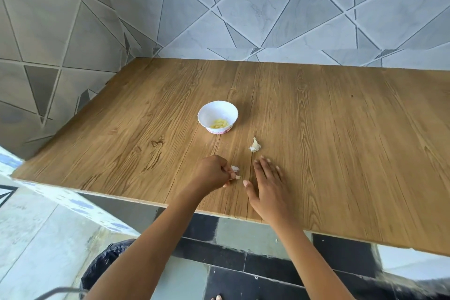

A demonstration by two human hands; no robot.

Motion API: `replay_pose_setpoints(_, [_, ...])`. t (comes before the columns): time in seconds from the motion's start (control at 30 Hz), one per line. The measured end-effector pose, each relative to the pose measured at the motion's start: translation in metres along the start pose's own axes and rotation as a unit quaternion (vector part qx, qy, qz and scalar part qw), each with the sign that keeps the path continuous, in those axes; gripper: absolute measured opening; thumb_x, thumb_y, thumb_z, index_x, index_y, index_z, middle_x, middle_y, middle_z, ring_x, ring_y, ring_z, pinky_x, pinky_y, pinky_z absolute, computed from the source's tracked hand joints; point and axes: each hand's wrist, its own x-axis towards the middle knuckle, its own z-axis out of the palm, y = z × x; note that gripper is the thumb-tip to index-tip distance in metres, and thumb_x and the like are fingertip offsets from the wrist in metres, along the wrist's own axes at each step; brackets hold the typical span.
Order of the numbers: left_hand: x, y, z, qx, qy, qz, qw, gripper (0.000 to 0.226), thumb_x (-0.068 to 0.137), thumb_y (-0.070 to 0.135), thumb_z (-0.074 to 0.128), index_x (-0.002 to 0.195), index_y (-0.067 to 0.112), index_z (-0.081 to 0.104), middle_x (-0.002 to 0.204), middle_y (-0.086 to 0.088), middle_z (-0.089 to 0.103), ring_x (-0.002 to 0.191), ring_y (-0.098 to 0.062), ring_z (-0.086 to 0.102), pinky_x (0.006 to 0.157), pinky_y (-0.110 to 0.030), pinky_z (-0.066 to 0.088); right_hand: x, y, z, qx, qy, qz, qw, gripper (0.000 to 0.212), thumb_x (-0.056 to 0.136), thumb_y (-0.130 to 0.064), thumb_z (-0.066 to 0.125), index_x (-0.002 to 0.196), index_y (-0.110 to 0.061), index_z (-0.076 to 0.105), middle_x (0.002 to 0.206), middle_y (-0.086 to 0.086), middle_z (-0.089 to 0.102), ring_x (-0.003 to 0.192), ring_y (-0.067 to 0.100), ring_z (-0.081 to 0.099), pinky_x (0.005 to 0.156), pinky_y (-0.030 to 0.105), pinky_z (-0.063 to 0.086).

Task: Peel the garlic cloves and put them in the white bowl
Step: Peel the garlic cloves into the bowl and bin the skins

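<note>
Seen from the head camera, a person works at a wood-grain counter [341, 141] set in a corner of grey tiled wall [267, 7], both bare forearms reaching in from the bottom of the frame.

The left hand [214, 170] is curled tight, knuckles up. Its fingertips pinch a small white scrap [235, 169] of garlic just above the counter near the front edge; whether the scrap is clove or papery skin cannot be told.

The right hand [266, 182] lies just beside it, open and palm down. Its fingers are straight and slightly spread on the wood, the thumb points toward the left hand, and it holds nothing.

A piece of unpeeled garlic [255, 145], its pointed tip up and its skin flaring at the base, sits on the counter just beyond the right hand's fingertips, apart from them.

Farther back and a little to the left stands the white bowl [209, 112], scalloped at the rim with a pink band at the foot. Pale yellow peeled cloves [220, 124] lie in its bottom.

Below the counter's front edge, a black bag [104, 263] shows against the tiled floor [36, 238].
</note>
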Motion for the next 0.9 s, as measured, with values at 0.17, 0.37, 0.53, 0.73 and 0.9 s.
replay_pose_setpoints(0.17, [-0.003, 0.012, 0.006, 0.070, 0.031, -0.008, 0.997, 0.012, 0.084, 0.014, 0.064, 0.088, 0.004, 0.067, 0.093, -0.007, 0.067, 0.090, -0.021, 0.063, 0.075, -0.032, 0.051, -0.001, 0.000, -0.005, 0.032, 0.007, -0.024, 0.999, 0.077, 0.090, -0.056, 0.009, 0.146, -0.009, 0.033, 0.155, 0.008, 0.024, 0.145, 0.021, 0.015, 0.116, 0.032, -0.002])
replay_pose_setpoints(0.37, [-0.010, -0.010, -0.008, -0.200, -0.053, -0.013, 0.978, 0.009, 0.086, 0.009, 0.068, 0.090, 0.002, 0.069, 0.081, -0.009, 0.070, 0.069, -0.014, 0.067, 0.077, -0.031, 0.058, -0.002, -0.005, -0.017, 0.258, 0.063, -0.046, 0.963, 0.039, 0.092, -0.019, 0.060, 0.129, -0.010, 0.056, 0.132, 0.003, 0.056, 0.124, 0.015, 0.049, 0.105, 0.029, 0.039])
replay_pose_setpoints(0.53, [-0.017, -0.013, -0.015, -0.267, -0.072, -0.004, 0.961, 0.010, 0.088, 0.015, 0.066, 0.087, 0.006, 0.070, 0.074, -0.005, 0.066, 0.064, -0.007, 0.063, 0.062, -0.017, 0.053, 0.008, -0.023, -0.025, 0.370, 0.034, -0.032, 0.928, 0.015, 0.088, -0.010, 0.065, 0.101, -0.006, 0.071, 0.099, -0.007, 0.069, 0.081, -0.014, 0.058, 0.070, 0.002, 0.042])
replay_pose_setpoints(0.73, [-0.019, -0.022, -0.015, -0.326, -0.054, 0.021, 0.944, 0.018, 0.086, 0.013, 0.067, 0.086, -0.005, 0.068, 0.071, -0.008, 0.067, 0.064, -0.013, 0.063, 0.061, -0.019, 0.053, 0.015, -0.031, -0.031, 0.446, -0.039, 0.065, 0.892, 0.013, 0.091, -0.018, 0.062, 0.083, -0.010, 0.068, 0.070, -0.009, 0.064, 0.057, -0.007, 0.056, 0.056, 0.008, 0.042])
replay_pose_setpoints(0.9, [-0.021, -0.023, -0.015, -0.309, -0.045, 0.096, 0.945, 0.010, 0.087, 0.007, 0.064, 0.081, 0.012, 0.070, 0.066, 0.007, 0.069, 0.067, -0.010, 0.063, 0.068, -0.022, 0.054, 0.019, -0.036, -0.045, 0.605, -0.179, 0.238, 0.738, 0.012, 0.091, -0.011, 0.060, 0.084, -0.006, 0.068, 0.066, -0.002, 0.061, 0.053, 0.003, 0.051, 0.047, 0.014, 0.038])
